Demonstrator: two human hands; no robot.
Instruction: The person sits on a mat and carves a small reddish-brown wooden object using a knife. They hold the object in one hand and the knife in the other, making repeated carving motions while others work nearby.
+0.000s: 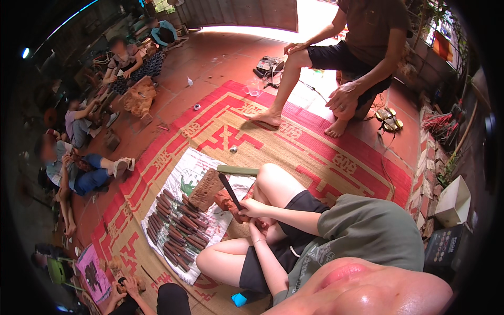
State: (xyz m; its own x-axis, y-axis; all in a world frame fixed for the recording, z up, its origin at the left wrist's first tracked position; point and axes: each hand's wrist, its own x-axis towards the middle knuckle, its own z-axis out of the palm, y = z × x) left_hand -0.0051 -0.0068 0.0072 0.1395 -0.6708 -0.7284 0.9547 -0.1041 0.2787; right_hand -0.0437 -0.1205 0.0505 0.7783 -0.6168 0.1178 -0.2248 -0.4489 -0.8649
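My right hand (253, 208) grips a dark, stick-like tool (230, 189) that points up and away over the work. Beside it, my left hand (259, 229) is closed low against the near end of a reddish carved wood piece (226, 201); what its fingers hold is hidden. A brown carved wooden block (205, 190) touches the far side of that piece. Many carving chisels with brown handles (176, 227) lie in rows on a white printed cloth (178, 170), to the left of my folded legs. A flat green bar (239, 170) lies beyond the block.
A red and tan woven mat (252, 139) spreads beneath me. One person (362, 58) sits beyond its far edge, near sandals (388, 119) and a corded device (269, 64). Several people work along the left. Bricks (424, 173) and a white box (453, 202) stand at the right.
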